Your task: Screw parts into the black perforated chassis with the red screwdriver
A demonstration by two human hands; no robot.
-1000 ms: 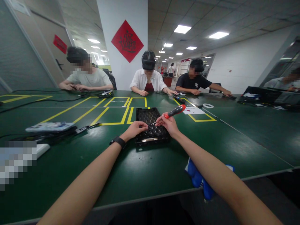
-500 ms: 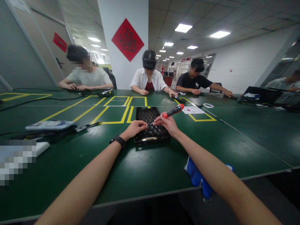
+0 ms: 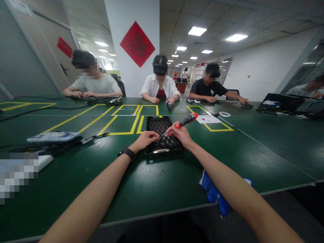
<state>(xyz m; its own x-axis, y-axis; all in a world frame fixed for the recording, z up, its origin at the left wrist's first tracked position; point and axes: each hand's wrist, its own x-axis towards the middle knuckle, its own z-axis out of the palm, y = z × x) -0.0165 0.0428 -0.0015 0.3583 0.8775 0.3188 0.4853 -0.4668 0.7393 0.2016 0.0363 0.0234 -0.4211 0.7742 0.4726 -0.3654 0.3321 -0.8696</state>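
Note:
A black perforated tray-like part lies on the green table in front of me. My right hand grips a screwdriver with a red and black handle, its thin shaft slanting down and left to the part. My left hand, a black band on its wrist, is closed in a pinch right at the screwdriver's tip; whatever sits between the fingers is too small to make out.
Yellow tape lines mark boxes on the table. A flat device with cables lies at the left, a blue object at the near edge under my right arm. Three people sit across the table; a laptop and tape roll are at the right.
My hands and the screwdriver have barely shifted. The person in white across the table has drawn a hand back and now holds a dark tool near the middle.

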